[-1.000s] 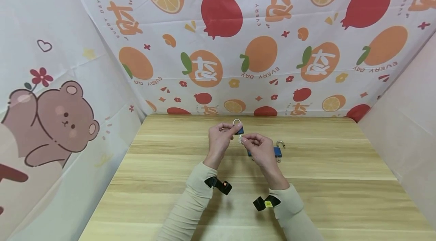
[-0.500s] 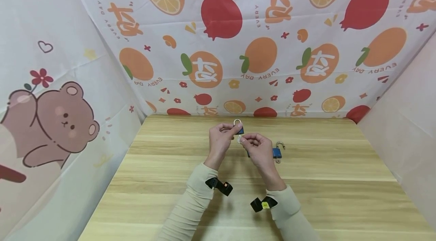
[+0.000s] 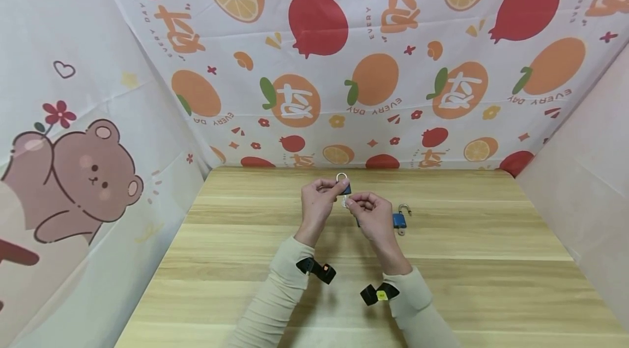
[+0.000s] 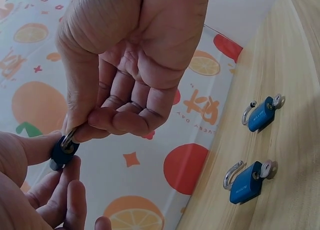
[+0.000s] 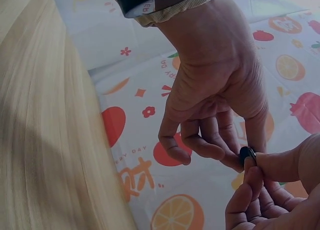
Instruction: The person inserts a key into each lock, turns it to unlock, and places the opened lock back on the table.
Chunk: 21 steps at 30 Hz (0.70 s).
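Observation:
A small blue padlock [image 3: 346, 189] with a silver shackle is up off the table, pinched between the thumb and fingers of my left hand [image 3: 316, 203]. My right hand [image 3: 374, 218] pinches a small silver key [image 3: 345, 202] at the padlock's lower end. In the left wrist view, the padlock [image 4: 61, 155] sits between both hands' fingertips, its keyhole end partly visible. The right wrist view has the right hand [image 5: 272, 200] meeting the left hand [image 5: 215, 75] at a dark, mostly covered padlock [image 5: 245, 154].
Two more blue padlocks, one [image 4: 262, 114] farther up and one [image 4: 246, 183] lower in the left wrist view, lie on the wooden table [image 3: 467, 282], shackles open, keys in. In the head view my right hand mostly covers one of them. Fruit-print cloth [image 3: 314, 91] hangs behind.
My right wrist has shifted slightly left, showing less of the table padlock behind it. The left hand and held padlock stay nearly still.

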Available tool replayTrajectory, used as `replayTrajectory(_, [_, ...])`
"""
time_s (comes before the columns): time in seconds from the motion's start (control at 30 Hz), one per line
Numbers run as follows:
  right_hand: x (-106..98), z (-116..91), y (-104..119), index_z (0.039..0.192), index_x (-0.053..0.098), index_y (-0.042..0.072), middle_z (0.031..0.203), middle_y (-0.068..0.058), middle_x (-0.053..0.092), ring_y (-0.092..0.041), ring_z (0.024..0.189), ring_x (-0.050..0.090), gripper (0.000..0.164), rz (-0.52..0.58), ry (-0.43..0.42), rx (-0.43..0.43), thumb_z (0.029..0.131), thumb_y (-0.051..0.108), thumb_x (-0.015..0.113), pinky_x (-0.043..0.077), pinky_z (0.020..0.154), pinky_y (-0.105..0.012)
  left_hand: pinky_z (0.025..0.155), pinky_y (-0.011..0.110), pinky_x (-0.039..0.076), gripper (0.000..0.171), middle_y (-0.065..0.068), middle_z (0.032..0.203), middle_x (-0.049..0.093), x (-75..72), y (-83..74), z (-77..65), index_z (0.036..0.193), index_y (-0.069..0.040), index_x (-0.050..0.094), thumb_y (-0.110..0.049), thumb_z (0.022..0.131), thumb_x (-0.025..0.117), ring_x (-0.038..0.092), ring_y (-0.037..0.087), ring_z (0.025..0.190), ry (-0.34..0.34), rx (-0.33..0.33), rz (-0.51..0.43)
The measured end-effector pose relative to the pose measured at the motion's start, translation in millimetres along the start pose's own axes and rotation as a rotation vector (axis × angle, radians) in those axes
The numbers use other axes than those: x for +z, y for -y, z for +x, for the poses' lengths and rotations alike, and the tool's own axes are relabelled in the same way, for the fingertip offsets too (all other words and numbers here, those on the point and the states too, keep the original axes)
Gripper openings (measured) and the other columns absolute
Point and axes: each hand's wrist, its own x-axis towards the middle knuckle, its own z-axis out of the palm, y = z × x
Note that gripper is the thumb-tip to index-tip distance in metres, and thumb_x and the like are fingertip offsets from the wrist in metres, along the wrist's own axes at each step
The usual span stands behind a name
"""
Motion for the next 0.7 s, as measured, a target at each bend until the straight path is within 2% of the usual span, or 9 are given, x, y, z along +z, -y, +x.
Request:
replayTrajectory(0.17, [-0.8, 1.0, 2.2, 0.096, 0.072, -0.001, 0.078, -0.004, 0.071, -0.013, 0.072, 0.066, 0.009, -0.009, -0.006, -0.007, 0.090, 0.006, 0.075, 0.052, 0.062, -0.019, 0.067, 0.025, 0.050, 0.029, -0.003, 0.077, 0.071, 0.4, -0.4, -0.2, 0.090, -0.003, 0.074, -0.028, 0.081, 0.087, 0.065, 0.007, 0.069, 0.010, -0.014, 0.022])
replayTrajectory(0.4, [-0.2, 2.6, 2.5, 0.096, 0.072, -0.001, 0.076, 0.001, 0.071, -0.009, 0.070, 0.065, 0.010, -0.001, -0.014, -0.007, 0.089, 0.005, 0.076, 0.052, 0.063, -0.019, 0.070, 0.027, 0.051, 0.028, -0.001, 0.080, 0.070, 0.4, -0.1, -1.3, 0.089, -0.004, 0.074, -0.027, 0.081, 0.087, 0.065, 0.007, 0.071, 0.008, -0.020, 0.019])
replayTrajectory(0.7, [1.7, 4.0, 1.8, 0.095, 0.068, -0.003, 0.072, 0.004, 0.069, -0.011, 0.069, 0.066, 0.012, 0.046, -0.041, -0.009, 0.088, 0.002, 0.076, 0.052, 0.061, -0.019, 0.066, 0.025, 0.047, 0.029, 0.000, 0.079, 0.071, 1.9, -0.1, -2.5, 0.089, -0.003, 0.074, -0.028, 0.082, 0.086, 0.064, 0.007, 0.070, 0.013, -0.011, 0.025])
